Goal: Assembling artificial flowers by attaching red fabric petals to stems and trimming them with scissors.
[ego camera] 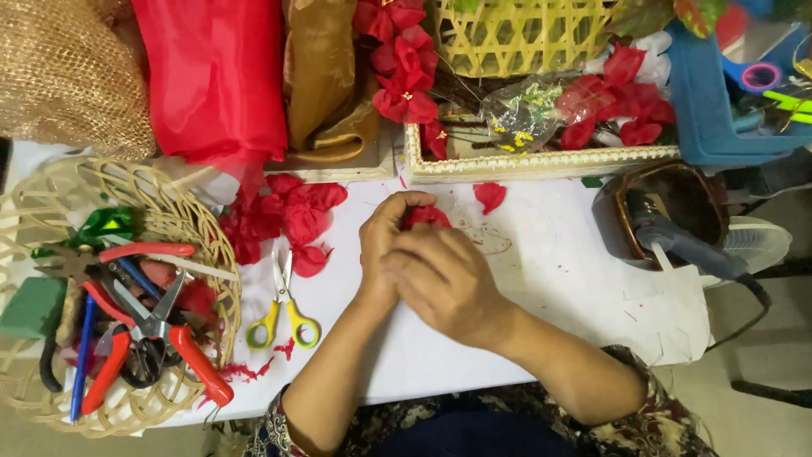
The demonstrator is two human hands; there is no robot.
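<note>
- Looking down, we see a white table (541, 254) filling the middle of the view; its near edge runs just in front of our patterned sleeves, and its right edge ends beside a brown glossy container (677, 207) and a white fan (757, 241).
- Along the far edge we find red fabric (211, 76), gold fabric (326, 76) and a gold mesh bundle (63, 68), leaving no room to move that way.
- A woven bamboo basket (520, 34) stands behind a shallow white-rimmed tray (541, 161) that holds red fabric flowers (630, 101) and a clear bag.
- At the left, a round wicker tray (199, 228) overhangs the table edge and carries red-handled pliers (190, 360), other hand tools and a green foam block (34, 306).
- Open table lies to the right of our hands and in front of them, toward the near edge.
- A heap of red petals (283, 220) lies left of our hands, near but apart from them.
- Our right hand (444, 283) lies over the left, fingers curled down onto a small red flower piece (427, 215).
- Our left hand (385, 241) has its fingers bent around the same piece from the left; the piece sits between both hands, just above the table's middle.
- Yellow-handled scissors (283, 309) lie flat, blades shut, just left of our left wrist.
- A single red petal (491, 195) lies beyond our hands, near the white-rimmed tray.
</note>
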